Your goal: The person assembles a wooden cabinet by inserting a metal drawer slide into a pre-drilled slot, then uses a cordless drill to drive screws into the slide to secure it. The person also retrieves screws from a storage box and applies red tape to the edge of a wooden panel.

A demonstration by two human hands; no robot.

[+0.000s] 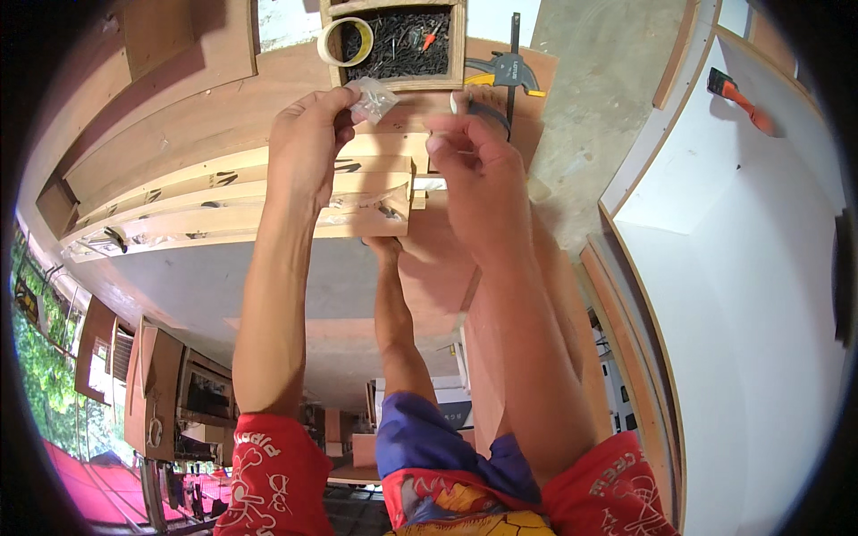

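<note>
My left hand (308, 134) pinches a small clear plastic bag (375, 101) between thumb and fingers, with small pieces faintly visible inside. To the right, at about the same height, my right hand (478, 165) has its thumb and fingers drawn together. Whatever is between those fingertips is too small to make out. Below both hands lie long, pale cartons (241, 198), side by side, with clear plastic at their right end. Just beyond the bag stands a wooden box (456, 54) filled with black screws (393, 54). A tape roll (365, 43) leans on its left side.
A bar clamp (508, 70) lies right of the screw box. An orange-handled brush (746, 103) rests on the white panel (742, 205) at the right. Wooden boards (179, 116) lie at the far left. One of my legs (393, 313) extends below the cartons.
</note>
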